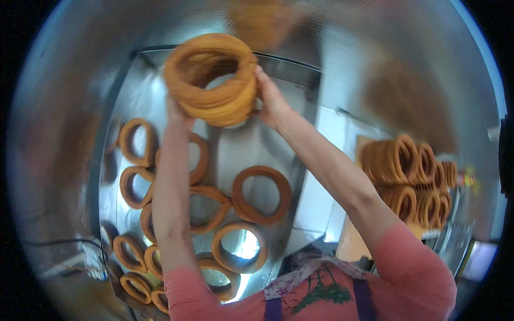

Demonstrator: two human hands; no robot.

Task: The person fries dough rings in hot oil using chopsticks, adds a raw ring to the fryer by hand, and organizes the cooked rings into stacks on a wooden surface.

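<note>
Both of my hands hold up a tall stack of golden-brown rings (219, 108), which look like fried dough; the stack is tilted so that I see into its hollow middle. My left hand (180, 114) grips its lower left side, with the fingers mostly hidden behind it. On the right side my right hand (273, 98) presses with the fingers along the outer wall. Below the hands is a shiny metal tray or tabletop (257, 140). More brown rings or ring stacks lie on it, among them a round one (261, 194) and a pointed, drop-shaped one (137, 142).
To the right, many brown rings (389, 160) stand on edge in rows, piled in two layers beside a tan board (353, 240). A dark raised rim (108, 116) borders the metal surface. A black cable (68, 242) runs at the lower left, near a crumpled white item (94, 257).
</note>
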